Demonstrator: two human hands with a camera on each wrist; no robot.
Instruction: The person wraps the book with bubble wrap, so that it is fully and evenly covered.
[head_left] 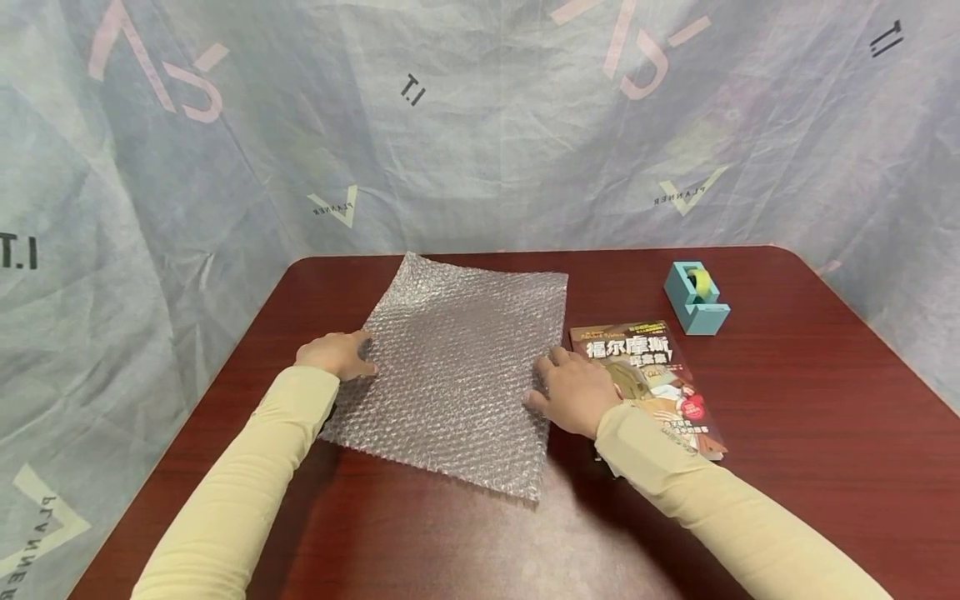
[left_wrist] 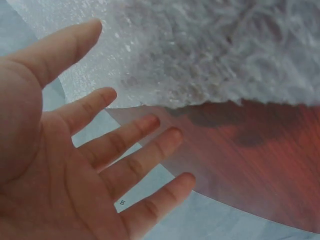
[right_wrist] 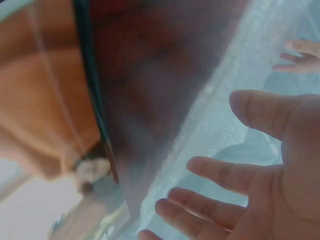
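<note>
A sheet of bubble wrap [head_left: 457, 367] lies spread over the middle of the table, its near edge slanting down to the right. At its left edge is my left hand [head_left: 333, 356]; in the left wrist view the fingers [left_wrist: 145, 165] are straight and spread, with nothing in them. My right hand [head_left: 576, 390] is at the sheet's right edge, overlapping the left side of a book [head_left: 656, 387] in the head view. Its fingers [right_wrist: 215, 170] are extended and apart in the right wrist view, holding nothing. The book has a colourful illustrated cover with large white characters.
A light-blue tape dispenser [head_left: 693, 298] with a yellow roll stands behind the book, at the back right. The dark red table [head_left: 810, 417] has rounded far corners. Grey printed fabric [head_left: 487, 150] hangs behind and around the table.
</note>
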